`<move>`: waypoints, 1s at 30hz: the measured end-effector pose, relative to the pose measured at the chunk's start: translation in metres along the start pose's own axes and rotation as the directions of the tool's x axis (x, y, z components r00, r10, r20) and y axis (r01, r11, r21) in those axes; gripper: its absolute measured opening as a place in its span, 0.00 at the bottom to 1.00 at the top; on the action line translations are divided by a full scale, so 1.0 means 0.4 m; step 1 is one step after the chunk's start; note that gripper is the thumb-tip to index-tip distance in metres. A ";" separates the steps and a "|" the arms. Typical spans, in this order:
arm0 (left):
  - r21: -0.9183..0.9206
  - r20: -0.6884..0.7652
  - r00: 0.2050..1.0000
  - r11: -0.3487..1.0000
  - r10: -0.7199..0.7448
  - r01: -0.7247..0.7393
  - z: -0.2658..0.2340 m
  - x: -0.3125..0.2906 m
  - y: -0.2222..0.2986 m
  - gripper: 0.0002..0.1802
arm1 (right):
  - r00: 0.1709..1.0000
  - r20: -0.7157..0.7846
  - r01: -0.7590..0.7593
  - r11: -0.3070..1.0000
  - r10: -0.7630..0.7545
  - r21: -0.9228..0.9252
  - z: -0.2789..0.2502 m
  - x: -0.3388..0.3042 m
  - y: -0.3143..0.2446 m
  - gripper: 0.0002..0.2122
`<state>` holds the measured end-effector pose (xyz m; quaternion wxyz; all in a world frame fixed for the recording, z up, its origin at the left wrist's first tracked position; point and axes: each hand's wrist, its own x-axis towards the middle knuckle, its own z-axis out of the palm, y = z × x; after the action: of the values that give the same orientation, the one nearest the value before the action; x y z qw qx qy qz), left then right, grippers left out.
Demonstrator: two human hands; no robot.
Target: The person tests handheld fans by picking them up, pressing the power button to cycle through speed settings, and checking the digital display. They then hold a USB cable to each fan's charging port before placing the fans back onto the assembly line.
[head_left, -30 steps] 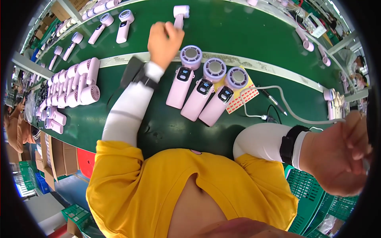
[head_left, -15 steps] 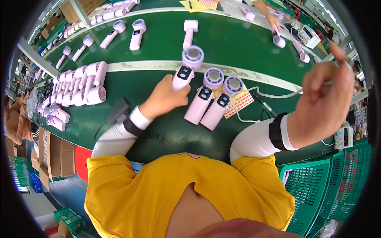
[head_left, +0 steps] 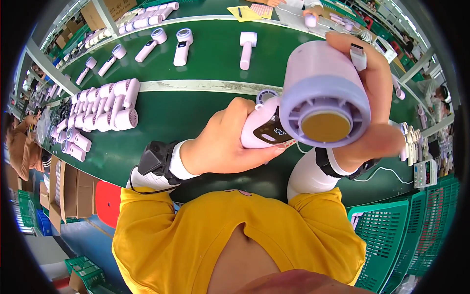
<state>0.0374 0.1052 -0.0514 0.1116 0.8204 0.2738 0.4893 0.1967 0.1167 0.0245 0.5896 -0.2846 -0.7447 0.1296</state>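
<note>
My left hand (head_left: 220, 139) is closed round the handle of a pink handheld fan (head_left: 325, 93), raised close to view with its purple-rimmed head tilted toward me. A lit dark display shows on the handle. My right hand (head_left: 374, 98) curls around the far right side of the fan head, its thumb blurred. A white cable plug (head_left: 358, 58) with a metal tip sits against its index finger, apparently held there. Behind my left hand, the head of another fan (head_left: 267, 95) shows on the bench; the rest of it is hidden.
Stacked pink fans (head_left: 105, 105) lie on the green bench (head_left: 156, 132) at left. Several single fans, including one at centre (head_left: 247, 49), lie beyond a pale divider (head_left: 196, 86). Green baskets (head_left: 379, 235) stand at lower right, near a small meter (head_left: 425, 174). A co-worker's hands (head_left: 313, 11) are across the bench.
My left hand has lifted the fan up and right, closer to view. My right hand has come inward from the right to the fan head. The co-worker's hand has shifted away.
</note>
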 end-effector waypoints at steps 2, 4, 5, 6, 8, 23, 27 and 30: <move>-0.016 -0.030 0.999 1.000 0.016 -0.017 -0.004 0.000 -0.007 0.30 | 0.999 0.015 0.028 1.000 -0.028 0.001 -0.001 0.000 0.001 0.39; -0.021 -0.047 0.999 1.000 0.014 -0.015 -0.015 0.001 -0.013 0.29 | 0.996 0.039 0.083 0.997 -0.082 -0.005 0.000 0.000 0.004 0.35; 0.035 -0.007 0.998 0.997 0.065 -0.065 -0.030 0.003 -0.014 0.28 | 0.996 0.044 0.079 0.997 -0.079 0.002 0.007 -0.003 0.005 0.35; 0.081 0.044 0.992 0.989 0.117 -0.120 -0.044 0.007 -0.015 0.26 | 0.998 0.065 0.000 0.985 -0.012 0.175 0.017 -0.011 0.006 0.33; 0.120 0.102 0.983 0.979 0.156 -0.168 -0.054 0.012 -0.028 0.25 | 0.985 0.135 -0.162 0.855 0.109 0.493 0.033 -0.025 0.008 0.29; -0.293 0.107 0.982 0.939 -0.155 0.180 0.028 0.008 -0.029 0.23 | 0.993 -0.001 0.112 0.976 -0.114 0.188 0.026 0.000 0.035 0.25; -0.686 0.494 0.830 0.471 -0.259 0.555 -0.032 0.024 0.039 0.31 | 0.986 0.094 0.118 0.979 -0.135 0.169 0.027 0.005 0.023 0.22; -0.750 0.660 0.749 -0.106 -0.061 0.652 -0.125 0.045 0.027 0.23 | 0.995 0.087 0.034 0.990 -0.046 0.134 0.001 0.002 0.021 0.19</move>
<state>0.0046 0.1024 -0.0084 0.8321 0.4705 0.0437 0.2905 0.1986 0.1240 0.0205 0.5756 -0.2237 -0.7658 0.1795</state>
